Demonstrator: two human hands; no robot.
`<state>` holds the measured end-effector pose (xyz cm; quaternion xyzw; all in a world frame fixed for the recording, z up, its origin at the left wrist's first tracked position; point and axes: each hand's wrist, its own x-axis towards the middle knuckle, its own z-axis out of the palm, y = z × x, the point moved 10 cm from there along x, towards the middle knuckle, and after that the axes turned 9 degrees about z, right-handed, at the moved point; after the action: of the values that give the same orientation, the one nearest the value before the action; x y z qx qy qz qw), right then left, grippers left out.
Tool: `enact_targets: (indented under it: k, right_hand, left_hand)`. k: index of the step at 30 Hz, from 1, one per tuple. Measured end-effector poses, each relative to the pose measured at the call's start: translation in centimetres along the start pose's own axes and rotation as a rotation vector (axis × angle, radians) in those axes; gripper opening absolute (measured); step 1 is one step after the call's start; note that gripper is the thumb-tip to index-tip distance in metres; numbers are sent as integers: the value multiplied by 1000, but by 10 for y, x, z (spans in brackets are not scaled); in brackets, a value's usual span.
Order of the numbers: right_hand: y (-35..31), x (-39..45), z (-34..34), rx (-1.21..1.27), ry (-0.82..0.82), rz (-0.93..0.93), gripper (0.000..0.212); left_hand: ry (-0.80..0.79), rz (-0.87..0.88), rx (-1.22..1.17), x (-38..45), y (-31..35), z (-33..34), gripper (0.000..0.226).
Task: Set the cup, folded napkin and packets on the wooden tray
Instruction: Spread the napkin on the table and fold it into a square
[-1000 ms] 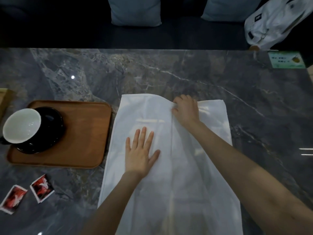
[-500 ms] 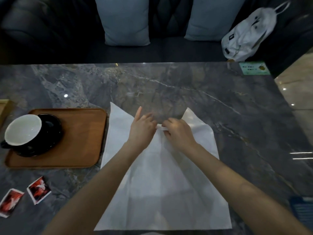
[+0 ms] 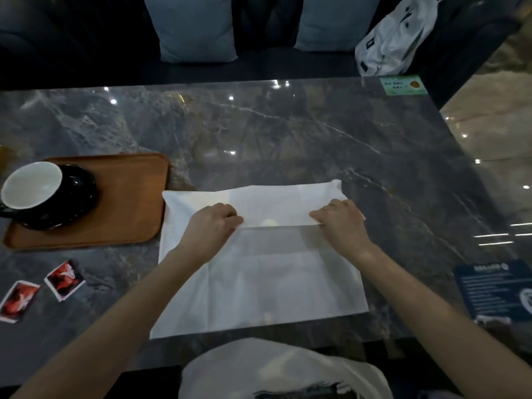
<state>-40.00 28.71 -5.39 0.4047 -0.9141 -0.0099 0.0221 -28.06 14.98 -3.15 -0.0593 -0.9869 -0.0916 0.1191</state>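
Note:
A white napkin (image 3: 259,283) lies spread on the grey marble table, its far edge folded over toward me into a band. My left hand (image 3: 213,223) pinches the left end of that folded edge and my right hand (image 3: 339,220) pinches the right end. To the left lies the wooden tray (image 3: 129,208), bearing a cup (image 3: 31,185) with a white inside on a black saucer (image 3: 74,203). Two red and white packets (image 3: 64,280) (image 3: 17,300) lie on the table in front of the tray.
A dark blue card (image 3: 495,292) lies at the table's right front, and a green sticker (image 3: 403,85) at the far right corner. Behind the table a dark sofa holds two grey cushions (image 3: 195,27) and a white bag (image 3: 394,41).
Both hands pulled the napkin's far edge toward me and moved apart, so the far part now lies folded over as a flat band. The camera view shifted.

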Motion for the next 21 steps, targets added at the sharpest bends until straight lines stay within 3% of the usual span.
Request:
enact_targets:
  k: [3, 6, 10, 14, 17, 21]
  right_hand:
    - [2, -35, -9, 119, 155, -18, 33]
    - [6, -67, -11, 181, 246, 13, 35]
    - [3, -107, -5, 204, 314, -2, 34]
    - [0, -134, 8, 195, 300, 3, 48]
    - [3, -148, 22, 155, 244, 45, 43]
    - [8, -163, 41, 91, 156, 72, 51]
  left_hand:
    - [36, 54, 11, -21, 23, -2, 31]
    - [4, 57, 0, -43, 39, 6, 38]
    - [43, 106, 11, -71, 58, 7, 19]
    - [56, 209, 98, -93, 74, 16, 32]
    - [21, 231, 85, -105, 84, 26, 46]
    - [-40, 225, 79, -120, 93, 42, 42]
